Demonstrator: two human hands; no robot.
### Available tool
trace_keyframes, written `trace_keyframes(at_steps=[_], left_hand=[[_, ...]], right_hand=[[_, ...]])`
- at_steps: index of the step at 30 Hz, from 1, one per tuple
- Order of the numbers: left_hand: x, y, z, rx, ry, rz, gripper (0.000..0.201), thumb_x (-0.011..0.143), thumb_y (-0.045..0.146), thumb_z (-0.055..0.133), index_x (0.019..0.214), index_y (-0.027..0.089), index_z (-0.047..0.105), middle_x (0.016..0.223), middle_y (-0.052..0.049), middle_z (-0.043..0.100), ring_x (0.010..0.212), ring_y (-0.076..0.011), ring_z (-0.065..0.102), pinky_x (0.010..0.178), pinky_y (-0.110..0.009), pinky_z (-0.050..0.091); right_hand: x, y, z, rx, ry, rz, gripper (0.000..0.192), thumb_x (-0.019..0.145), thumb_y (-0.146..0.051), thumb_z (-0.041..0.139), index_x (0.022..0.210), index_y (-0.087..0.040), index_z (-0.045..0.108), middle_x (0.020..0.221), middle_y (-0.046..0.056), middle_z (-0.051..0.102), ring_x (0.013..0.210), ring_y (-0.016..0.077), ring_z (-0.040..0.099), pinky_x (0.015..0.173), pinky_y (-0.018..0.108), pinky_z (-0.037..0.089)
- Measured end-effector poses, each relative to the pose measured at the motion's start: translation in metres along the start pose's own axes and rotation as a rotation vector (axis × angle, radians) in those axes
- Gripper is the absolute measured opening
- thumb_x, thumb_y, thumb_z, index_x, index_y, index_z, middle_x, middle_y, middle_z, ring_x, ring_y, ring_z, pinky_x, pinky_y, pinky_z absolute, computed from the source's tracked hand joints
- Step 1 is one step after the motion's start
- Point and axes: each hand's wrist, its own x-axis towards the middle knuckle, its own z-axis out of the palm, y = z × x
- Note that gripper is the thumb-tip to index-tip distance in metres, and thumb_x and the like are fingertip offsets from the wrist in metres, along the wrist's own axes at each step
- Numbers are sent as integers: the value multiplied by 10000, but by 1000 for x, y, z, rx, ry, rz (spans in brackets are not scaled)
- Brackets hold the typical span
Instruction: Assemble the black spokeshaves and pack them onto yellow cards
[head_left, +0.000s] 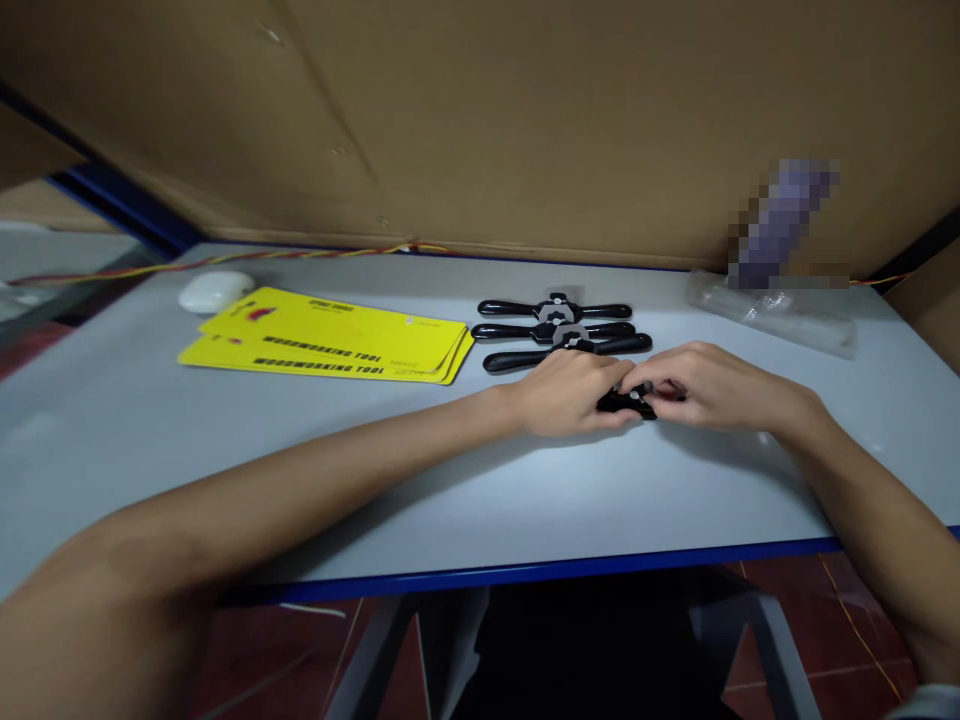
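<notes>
Both my hands are closed around a black spokeshave (pixel 628 402) low over the table, just in front of a row of like tools. My left hand (pixel 574 392) wraps its left side, with the fingers mostly hidden from me. On the right, my right hand (pixel 705 385) pinches at the middle of the body, by a small silvery screw. Behind them lie three more black spokeshaves (pixel 517 361), side by side with their handles pointing left and right. Grey plates show at their centres. Most of the held tool is covered by my fingers.
Yellow cards (pixel 337 335) printed "WOODWORKING TOOL" lie stacked at left, beside a white computer mouse (pixel 216 291). A clear plastic wrapper (pixel 780 315) lies at the back right, near a blurred-out purple object (pixel 784 225). A twisted cable (pixel 300 257) runs along the cardboard back wall (pixel 525 130).
</notes>
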Motion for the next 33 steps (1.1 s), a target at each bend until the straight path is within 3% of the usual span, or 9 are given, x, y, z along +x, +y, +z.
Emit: trace_keyframes(at_steps=[5, 15, 21, 28, 33], left_hand=[[1, 2, -1, 14, -11, -11, 396, 987, 521, 534, 1053, 164, 691, 918, -93, 774, 788, -258, 729, 624, -336, 470], [0, -1, 1, -4, 5, 20, 452, 1012, 537, 492, 1168, 160, 686, 997, -108, 784, 839, -264, 745, 653, -331, 507], [0, 0, 0, 27, -6, 0, 468, 1006, 546, 504, 1183, 152, 683, 889, -87, 763, 758, -250, 722, 615, -321, 476], [0, -1, 1, 23, 6, -11, 419, 999, 514, 499, 1121, 157, 682, 858, -87, 751, 727, -249, 707, 609, -331, 482], [0, 1, -1, 5, -17, -11, 443, 1012, 504, 476, 1181, 142, 668, 983, -119, 785, 808, -276, 739, 658, -359, 511]], right_hand=[[0, 1, -1, 31, -5, 7, 211, 871, -165, 568, 993, -222, 731, 648, -81, 480, 574, 105, 376, 622, 278, 271], [0, 11, 2, 62, 61, 52, 200, 846, -248, 667, 1028, -214, 741, 627, -90, 468, 555, 106, 406, 617, 278, 274], [3, 11, 6, 16, 81, 87, 106, 877, -293, 715, 901, -207, 656, 626, -83, 481, 562, 108, 404, 620, 279, 287], [6, 9, 13, -34, 107, -6, 394, 965, -311, 580, 644, -227, 368, 635, -38, 482, 591, 118, 378, 621, 304, 262], [3, 4, 9, -37, 119, 25, 327, 978, -301, 514, 671, -225, 431, 624, -41, 476, 582, 122, 368, 630, 319, 258]])
